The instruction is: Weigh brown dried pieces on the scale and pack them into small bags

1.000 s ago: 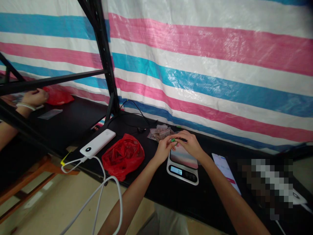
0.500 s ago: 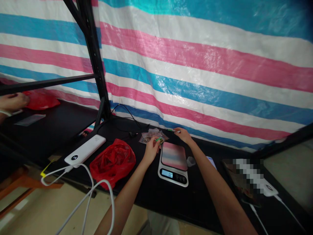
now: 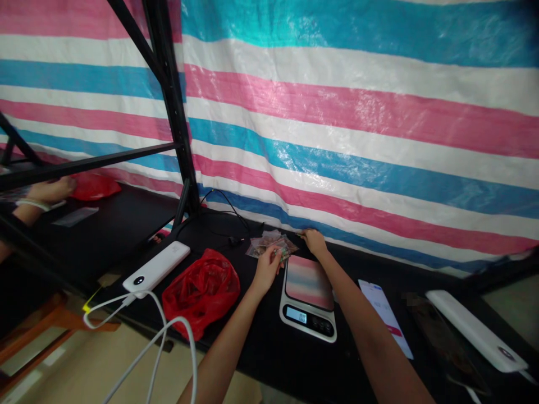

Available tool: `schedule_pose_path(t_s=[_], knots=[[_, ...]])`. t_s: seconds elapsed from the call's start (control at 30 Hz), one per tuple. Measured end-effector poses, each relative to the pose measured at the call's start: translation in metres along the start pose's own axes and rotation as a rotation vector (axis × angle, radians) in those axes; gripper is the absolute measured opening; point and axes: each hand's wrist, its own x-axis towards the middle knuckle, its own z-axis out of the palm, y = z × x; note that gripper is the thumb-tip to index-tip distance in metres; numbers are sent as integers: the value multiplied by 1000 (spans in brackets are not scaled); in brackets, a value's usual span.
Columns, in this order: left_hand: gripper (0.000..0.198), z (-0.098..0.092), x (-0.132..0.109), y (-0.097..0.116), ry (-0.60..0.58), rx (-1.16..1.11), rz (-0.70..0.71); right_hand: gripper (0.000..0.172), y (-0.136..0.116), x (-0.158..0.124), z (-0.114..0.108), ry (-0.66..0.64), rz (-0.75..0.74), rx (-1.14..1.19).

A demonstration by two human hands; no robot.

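Note:
My left hand [image 3: 266, 270] is closed, its fingertips pinching a small greenish thing [image 3: 283, 256] too tiny to name. It rests by a pile of small clear zip bags [image 3: 263, 244] with little brownish contents. My right hand [image 3: 314, 242] reaches behind the scale to the back of the table, fingers together; what they hold, if anything, is unclear. Between my forearms lies a white kitchen scale [image 3: 309, 306] with a reflective plate, its lit display reading 0.0. A clear cup is mostly hidden behind my right forearm.
A crumpled red plastic bag [image 3: 201, 292] and a white power bank [image 3: 156, 268] with looping white cable lie left. On the right are a lit phone [image 3: 385, 317], a dark phone [image 3: 448, 342] and another power bank [image 3: 475, 331]. Far left, another person's hand [image 3: 53, 189] touches a red bag.
The view has tilted up and shifted left. My right hand's thin, green-marked stick is no longer clearly visible. My left hand stays by the zip bags. The lit phone shows more fully.

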Motion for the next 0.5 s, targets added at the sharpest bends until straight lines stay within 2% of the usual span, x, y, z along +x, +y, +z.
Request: schedule_pose_path(t_s=[0.1,0.17,0.27,0.33,0.4,0.5], knots=[[34,0,-2,3,-22,45,14,19,-7,-4,-15,14,-46,64],[32,0,-3,6,-24,70,24,23,-19,-16,-30,48,-117,184],[29,1,-6,10,-43,83,39,26,-46,-51,-55,79,-330,495],[23,1,-7,12,-64,79,63,23,-68,-78,-66,24,-465,538],[19,1,-9,13,-83,92,108,22,-88,-101,-71,-1,-519,551],[27,-1,-13,16,-106,134,181,22,-107,-122,-66,47,-493,518]])
